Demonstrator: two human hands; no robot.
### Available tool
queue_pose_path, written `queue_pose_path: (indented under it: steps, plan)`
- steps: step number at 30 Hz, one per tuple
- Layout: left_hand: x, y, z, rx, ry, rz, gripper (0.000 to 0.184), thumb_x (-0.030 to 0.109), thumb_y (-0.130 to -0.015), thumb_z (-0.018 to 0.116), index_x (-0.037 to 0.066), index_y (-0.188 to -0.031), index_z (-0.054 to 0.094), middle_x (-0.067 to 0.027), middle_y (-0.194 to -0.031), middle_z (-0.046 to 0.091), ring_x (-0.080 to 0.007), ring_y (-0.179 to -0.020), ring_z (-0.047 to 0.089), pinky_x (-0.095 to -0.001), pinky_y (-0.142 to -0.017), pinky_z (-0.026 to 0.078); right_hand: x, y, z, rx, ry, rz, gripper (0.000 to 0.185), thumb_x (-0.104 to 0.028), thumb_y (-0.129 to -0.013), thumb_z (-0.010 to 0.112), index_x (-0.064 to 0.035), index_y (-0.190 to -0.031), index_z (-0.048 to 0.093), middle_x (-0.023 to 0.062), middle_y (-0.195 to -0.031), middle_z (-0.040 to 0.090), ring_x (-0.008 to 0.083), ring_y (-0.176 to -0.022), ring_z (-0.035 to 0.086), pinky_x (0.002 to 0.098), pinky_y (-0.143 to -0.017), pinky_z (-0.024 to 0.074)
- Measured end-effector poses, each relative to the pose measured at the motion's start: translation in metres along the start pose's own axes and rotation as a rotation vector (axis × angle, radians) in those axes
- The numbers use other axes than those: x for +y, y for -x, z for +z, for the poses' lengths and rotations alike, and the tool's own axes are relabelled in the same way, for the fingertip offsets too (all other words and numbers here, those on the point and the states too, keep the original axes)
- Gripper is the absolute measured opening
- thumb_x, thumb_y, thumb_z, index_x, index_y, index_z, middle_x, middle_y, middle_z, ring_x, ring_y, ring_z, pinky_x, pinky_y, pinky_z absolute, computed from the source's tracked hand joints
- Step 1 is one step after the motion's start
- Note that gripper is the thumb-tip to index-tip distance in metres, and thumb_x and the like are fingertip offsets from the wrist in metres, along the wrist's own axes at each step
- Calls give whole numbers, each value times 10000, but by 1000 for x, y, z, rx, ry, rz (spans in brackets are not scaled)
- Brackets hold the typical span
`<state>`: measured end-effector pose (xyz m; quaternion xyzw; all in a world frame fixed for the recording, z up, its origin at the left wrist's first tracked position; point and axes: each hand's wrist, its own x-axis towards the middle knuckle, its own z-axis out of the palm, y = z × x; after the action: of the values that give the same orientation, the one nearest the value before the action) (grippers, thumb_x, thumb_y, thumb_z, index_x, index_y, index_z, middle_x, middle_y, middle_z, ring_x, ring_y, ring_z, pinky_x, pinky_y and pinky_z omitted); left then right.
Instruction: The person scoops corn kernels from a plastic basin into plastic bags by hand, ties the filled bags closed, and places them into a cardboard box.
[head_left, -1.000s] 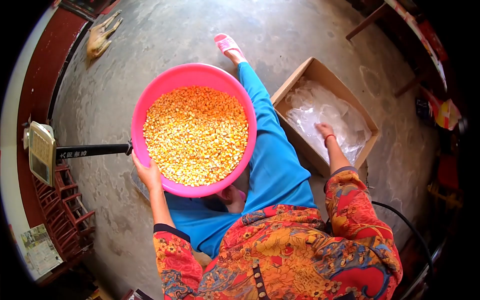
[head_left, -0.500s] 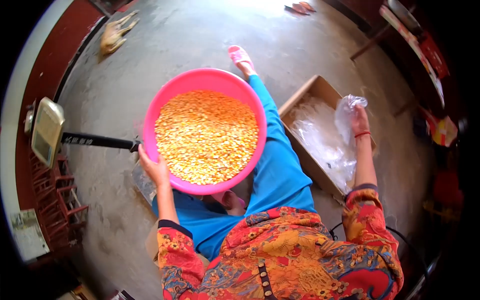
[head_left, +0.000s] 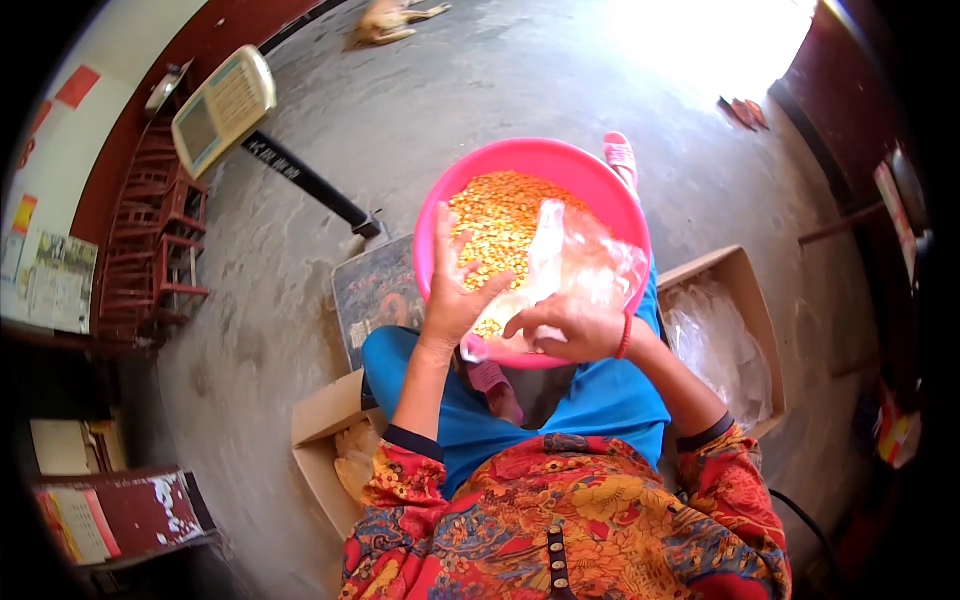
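Observation:
A pink basin (head_left: 628,215) full of yellow corn kernels (head_left: 495,225) sits at my knees. Across its right half, over the kernels, lies a clear plastic bag (head_left: 560,255). My right hand (head_left: 578,328), with fingers bent together, grips the bag by its near edge. At the basin's left rim my left hand (head_left: 458,295) is raised with fingers and thumb spread, holding nothing. To the right, a cardboard box (head_left: 765,325) contains more clear plastic bags (head_left: 715,350).
A platform scale (head_left: 365,295) stands on the floor at left, its display (head_left: 225,110) on a black post. Another cardboard box (head_left: 318,450) is by my left leg. Red stools (head_left: 165,240) line the left wall. A dog (head_left: 390,22) lies at the far end.
My right hand has brought the plastic bag from the box over to the basin. My left hand has left the basin's side and now is spread above its rim. The view has turned left.

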<state>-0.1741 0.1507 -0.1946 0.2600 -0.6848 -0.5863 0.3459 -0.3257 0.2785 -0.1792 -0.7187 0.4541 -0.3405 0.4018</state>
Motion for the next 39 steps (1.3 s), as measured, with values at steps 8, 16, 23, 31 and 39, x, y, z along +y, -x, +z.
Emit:
queue_pose_path:
  steps: [8,16,23,31,39]
  plan:
    - [-29,11,2,-185,-450,62,698,54,-688,701,108,-1320,408,-116,-1262,469,-205,-1051,524,-289,-833,455,1,2,26,-234,137,-125,93,-12,-687,556,-64,-760,580,87,-804,604,271,-783,571,382,-707,444]
    - [-46,32,-17,-384,-397,-23,320,144,-751,686,58,-1054,633,-96,-852,615,-169,-730,584,-281,-680,476,-10,31,-28,81,161,56,240,72,-615,481,-18,-796,611,121,-744,586,269,-737,576,355,-687,453]
    - [-41,28,-32,-100,-173,-82,186,170,-796,659,-10,-843,664,-49,-685,638,-114,-653,594,-281,-608,459,0,58,-62,126,490,132,131,53,-617,507,-37,-677,581,94,-793,582,264,-817,555,364,-742,431]
    - [-5,32,3,-131,211,-391,199,133,-848,609,-28,-960,641,-42,-845,651,-68,-772,583,-215,-706,474,-38,17,-20,279,406,4,329,70,-691,508,-29,-998,574,139,-985,574,329,-948,544,396,-836,435]
    - [-12,38,-16,39,320,-365,184,157,-872,579,0,-936,649,-52,-877,654,-83,-765,595,-211,-693,477,16,8,9,110,662,374,302,-58,-696,586,-81,-988,512,100,-900,605,272,-876,579,393,-817,367]
